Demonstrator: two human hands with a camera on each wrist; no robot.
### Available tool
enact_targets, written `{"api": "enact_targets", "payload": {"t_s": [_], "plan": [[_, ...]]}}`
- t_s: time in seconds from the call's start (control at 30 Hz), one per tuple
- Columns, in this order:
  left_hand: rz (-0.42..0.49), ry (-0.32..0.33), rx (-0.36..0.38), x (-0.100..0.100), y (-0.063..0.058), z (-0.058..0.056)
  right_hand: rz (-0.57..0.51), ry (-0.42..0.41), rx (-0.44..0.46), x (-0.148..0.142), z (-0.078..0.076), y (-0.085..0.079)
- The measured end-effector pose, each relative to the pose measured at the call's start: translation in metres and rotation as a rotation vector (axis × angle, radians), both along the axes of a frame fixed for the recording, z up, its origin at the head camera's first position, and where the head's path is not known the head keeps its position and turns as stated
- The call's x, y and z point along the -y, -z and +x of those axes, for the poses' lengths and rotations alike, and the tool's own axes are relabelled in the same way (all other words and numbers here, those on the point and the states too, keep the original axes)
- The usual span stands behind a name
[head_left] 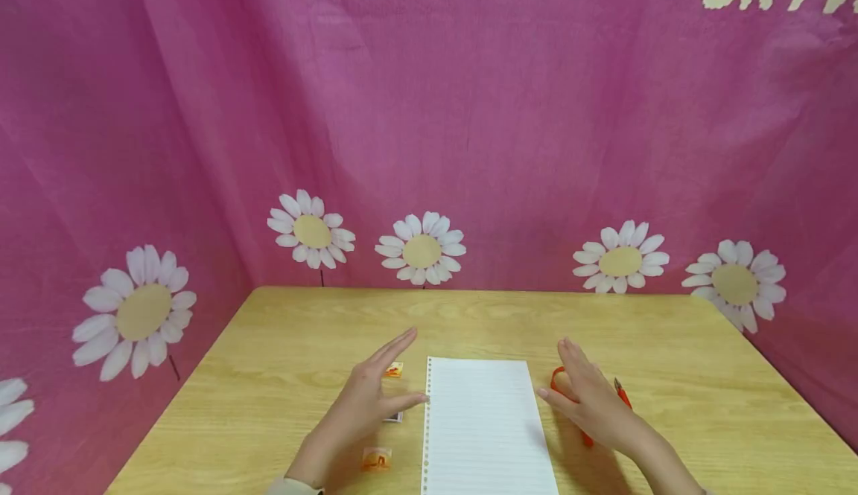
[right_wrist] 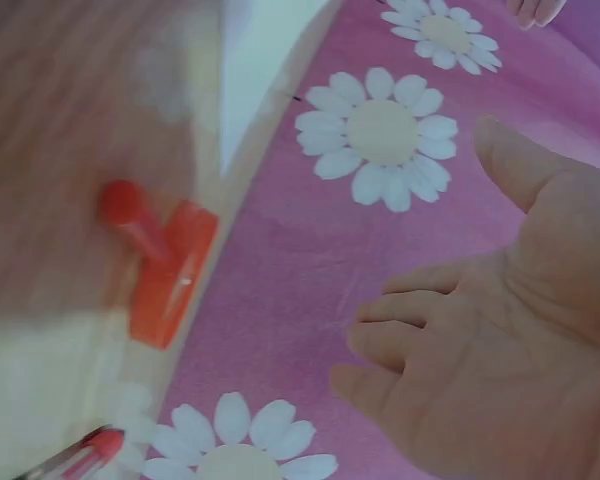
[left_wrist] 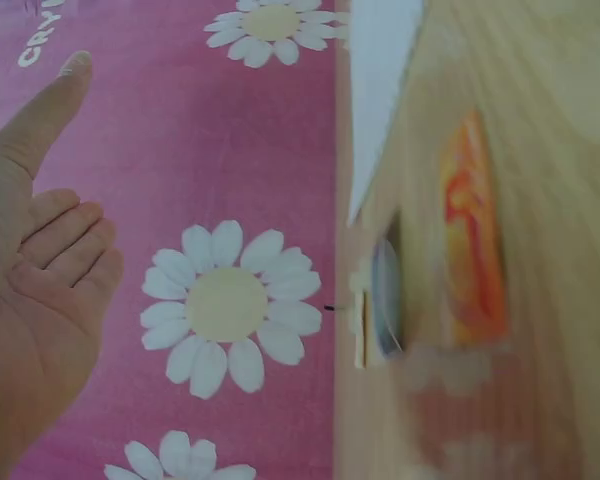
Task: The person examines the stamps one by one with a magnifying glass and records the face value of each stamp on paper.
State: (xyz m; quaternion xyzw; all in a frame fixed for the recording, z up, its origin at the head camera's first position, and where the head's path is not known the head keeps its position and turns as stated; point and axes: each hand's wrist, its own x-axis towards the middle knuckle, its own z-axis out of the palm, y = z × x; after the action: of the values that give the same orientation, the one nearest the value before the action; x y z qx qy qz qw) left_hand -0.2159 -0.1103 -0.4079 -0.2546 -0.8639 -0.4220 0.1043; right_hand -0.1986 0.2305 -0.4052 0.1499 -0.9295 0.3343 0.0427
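A lined white sheet of paper (head_left: 485, 428) with punched holes along its left edge lies on the table. My left hand (head_left: 375, 391) is held above the table at the sheet's left edge, fingers extended and thumb spread, with nothing in it. My right hand (head_left: 593, 402) mirrors it on the other side, also holding nothing. Beneath the right hand is an orange-red object (head_left: 558, 378) with a loop-like part, mostly hidden; the right wrist view shows its rod-shaped end (right_wrist: 130, 210) blurred. A red pen (head_left: 623, 393) lies just beyond that hand.
Small picture cards lie left of the sheet: an orange one (head_left: 377, 458) nearest, a dark-edged one (head_left: 394, 417) and a yellow-orange one (head_left: 395, 369) partly behind the left hand. A pink curtain (head_left: 503, 123) with daisies surrounds the wooden table (head_left: 469, 316).
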Motion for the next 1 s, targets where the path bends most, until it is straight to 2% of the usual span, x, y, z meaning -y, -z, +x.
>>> {"api": "enact_targets", "payload": {"t_s": [0.33, 0.63, 0.77, 0.93, 1.0], "plan": [[-0.036, 0.0, 0.049, 0.018, 0.009, 0.004, 0.052, 0.042, 0.055, -0.011, 0.007, 0.011], [-0.138, -0.006, 0.015, 0.032, 0.015, 0.013, 0.131, 0.091, 0.004, -0.017, 0.015, 0.021], [-0.149, -0.003, 0.038, 0.038, 0.017, 0.017, 0.181, 0.107, -0.023, -0.018, 0.017, 0.025], [-0.162, 0.032, 0.06, 0.044, 0.018, 0.019, 0.244, 0.136, -0.038, -0.021, 0.019, 0.027], [-0.173, 0.044, 0.059, 0.045, 0.018, 0.019, 0.23, 0.148, -0.037, -0.022, 0.02, 0.028]]}}
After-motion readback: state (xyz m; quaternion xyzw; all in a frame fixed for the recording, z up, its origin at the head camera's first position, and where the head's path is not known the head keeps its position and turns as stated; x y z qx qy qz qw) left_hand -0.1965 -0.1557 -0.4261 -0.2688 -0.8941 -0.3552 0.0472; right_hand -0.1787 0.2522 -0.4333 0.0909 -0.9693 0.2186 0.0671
